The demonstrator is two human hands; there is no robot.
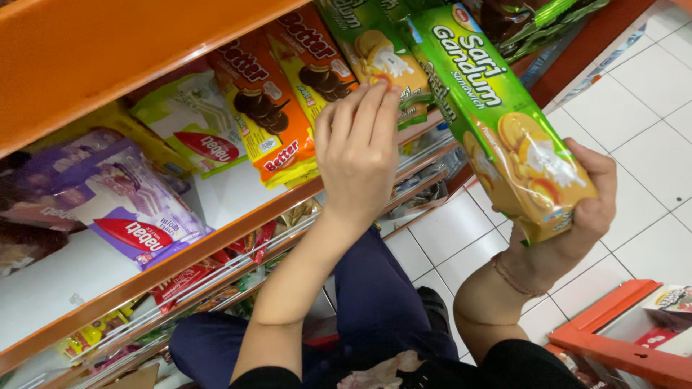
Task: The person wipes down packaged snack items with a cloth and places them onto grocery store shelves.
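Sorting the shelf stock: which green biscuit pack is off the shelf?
The green pack gripped in the right hand; the other green pack lies shelved under the left hand.

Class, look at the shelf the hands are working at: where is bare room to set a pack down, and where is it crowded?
Bare white shelf shows between the purple wafer pack and orange biscuit packs, and left below the purple pack. Crowded: where the left hand touches green packs.

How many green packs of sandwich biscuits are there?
2: one green pack is held in the right hand; another green pack lies on the shelf, touched by the left hand. More may be hidden behind.
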